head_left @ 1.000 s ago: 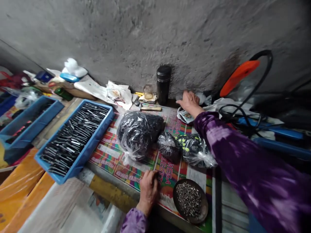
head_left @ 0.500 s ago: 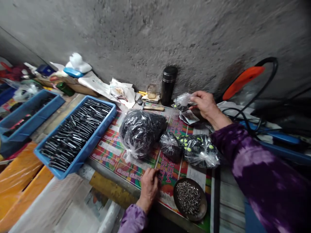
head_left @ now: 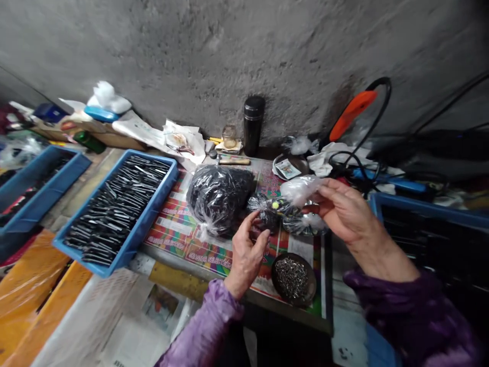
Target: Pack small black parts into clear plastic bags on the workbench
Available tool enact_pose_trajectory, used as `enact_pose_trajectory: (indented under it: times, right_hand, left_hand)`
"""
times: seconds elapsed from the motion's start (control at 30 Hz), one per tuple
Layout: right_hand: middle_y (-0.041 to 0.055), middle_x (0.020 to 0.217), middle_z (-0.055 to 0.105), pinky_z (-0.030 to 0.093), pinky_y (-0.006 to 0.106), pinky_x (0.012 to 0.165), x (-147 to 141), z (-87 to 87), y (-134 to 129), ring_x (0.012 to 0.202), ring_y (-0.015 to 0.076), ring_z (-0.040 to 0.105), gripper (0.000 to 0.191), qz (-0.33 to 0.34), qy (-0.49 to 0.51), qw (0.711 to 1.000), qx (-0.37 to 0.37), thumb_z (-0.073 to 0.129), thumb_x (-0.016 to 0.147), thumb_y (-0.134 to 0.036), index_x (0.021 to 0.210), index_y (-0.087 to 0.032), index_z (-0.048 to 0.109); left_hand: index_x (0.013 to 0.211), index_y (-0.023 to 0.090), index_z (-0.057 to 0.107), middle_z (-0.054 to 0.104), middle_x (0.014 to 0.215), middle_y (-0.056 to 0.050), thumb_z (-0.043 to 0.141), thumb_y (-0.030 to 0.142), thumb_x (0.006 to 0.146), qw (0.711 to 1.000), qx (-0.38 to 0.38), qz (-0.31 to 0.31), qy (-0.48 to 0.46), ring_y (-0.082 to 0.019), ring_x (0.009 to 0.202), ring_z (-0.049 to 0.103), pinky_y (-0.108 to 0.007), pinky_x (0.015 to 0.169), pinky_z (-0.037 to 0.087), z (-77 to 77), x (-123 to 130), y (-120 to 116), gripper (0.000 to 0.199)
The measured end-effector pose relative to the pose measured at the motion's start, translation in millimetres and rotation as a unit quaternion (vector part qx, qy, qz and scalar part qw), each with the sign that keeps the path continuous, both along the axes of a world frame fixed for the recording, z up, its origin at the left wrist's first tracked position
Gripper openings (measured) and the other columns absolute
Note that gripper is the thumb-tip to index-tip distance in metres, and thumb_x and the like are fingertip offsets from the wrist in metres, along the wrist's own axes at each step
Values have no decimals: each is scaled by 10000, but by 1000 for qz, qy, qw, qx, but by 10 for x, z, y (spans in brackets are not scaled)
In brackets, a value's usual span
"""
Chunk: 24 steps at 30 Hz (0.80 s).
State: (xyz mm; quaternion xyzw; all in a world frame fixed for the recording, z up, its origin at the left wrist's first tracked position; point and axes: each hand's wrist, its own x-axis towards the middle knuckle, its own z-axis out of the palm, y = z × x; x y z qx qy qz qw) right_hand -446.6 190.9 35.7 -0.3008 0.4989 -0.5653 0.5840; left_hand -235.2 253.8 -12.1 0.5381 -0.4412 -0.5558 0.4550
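My right hand (head_left: 346, 216) pinches a small clear plastic bag (head_left: 300, 189) above the board covered in printed sheets. My left hand (head_left: 246, 255) is raised beside it, thumb and fingers apart, with nothing in it. Behind the left hand lie a large tied bag of black pieces (head_left: 217, 199) and a smaller bag of dark pieces (head_left: 269, 223). Partly hidden under the held bag is another clear bag (head_left: 307, 224), of dark pieces. Close to me, a round dish (head_left: 275, 278) holds many small metal pins or rivets.
A blue tray (head_left: 147, 227) full of thin dark metal strips stands left, with another blue tray (head_left: 42, 206) beyond. A hammer (head_left: 235, 162), black flask (head_left: 254, 125) and glass jar (head_left: 229, 136) line the wall. Right are an orange-handled tool (head_left: 353, 114), cables and a blue crate (head_left: 451, 213).
My right hand has brought the small plastic bag from beside the flask toward me, over the other bags. My left hand has risen from the board's edge and opened its fingers. The view has shifted.
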Motion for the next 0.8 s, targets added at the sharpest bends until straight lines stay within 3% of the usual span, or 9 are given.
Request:
enact_pose_trajectory:
  times: [0.13, 0.2, 0.33, 0.5, 0.63, 0.73, 0.8]
  right_hand:
    - [19, 785, 701, 572, 292, 494, 73, -17, 274, 645, 179, 665, 342, -24, -18, 999, 21, 887, 610, -362, 836, -204, 686]
    - [21, 776, 700, 571, 288, 495, 108, -70, 383, 639, 178, 666, 327, -40, -29, 998, 44, 882, 610, -365, 828, -209, 694]
    - [28, 736, 686, 539, 269, 462, 163, -201, 584, 589, 170, 642, 349, -40, -36, 996, 70, 894, 608, -410, 823, -212, 702]
    - [46, 841, 720, 566, 264, 527, 235, -320, 874, 684, 179, 666, 416, -21, 52, 998, 21, 893, 652, -462, 923, -212, 700]
    - [46, 922, 751, 601, 291, 679, 338, -452, 1128, 787, 207, 703, 519, 18, 210, 977, -4, 912, 606, -395, 1043, -209, 703]
    - [54, 922, 756, 596, 315, 763, 397, -567, 1278, 831, 222, 713, 388, 11, 287, 958, -2, 821, 723, -429, 1020, -196, 729]
    - [58, 939, 761, 590, 315, 761, 415, -622, 1355, 828, 222, 714, 360, 26, 282, 959, 2, 776, 766, -454, 1012, -193, 745]
  left_hand:
    - [1474, 208, 489, 613, 1268, -140, 868, 416, 714, 988, 79, -28, 127, -165, 793, 669, -317, 631, 620, 130, -78, 4, 875]
    - [1494, 219, 455, 626, 1205, -112, 898, 422, 679, 977, 96, -42, 187, -182, 832, 681, -320, 640, 630, 164, -118, 17, 950]
    - [1276, 163, 609, 672, 989, -53, 923, 411, 638, 964, 115, -56, 233, -153, 750, 667, -286, 622, 620, 121, -178, 54, 753]
    - [1037, 154, 662, 664, 848, -4, 913, 388, 620, 971, 135, -39, 196, -107, 626, 609, -252, 557, 581, -17, -162, 170, 540]
    - [980, 148, 662, 649, 769, 7, 876, 383, 664, 979, 142, -50, 137, -86, 573, 559, -221, 535, 517, -77, -97, 316, 448]
    - [979, 146, 676, 682, 849, -37, 836, 358, 717, 986, 122, -91, 71, -131, 725, 622, -244, 654, 540, -89, -8, 427, 373]
    - [1088, 162, 689, 712, 1056, -87, 828, 333, 733, 992, 73, -102, 20, -187, 955, 658, -275, 793, 553, -75, 74, 476, 417]
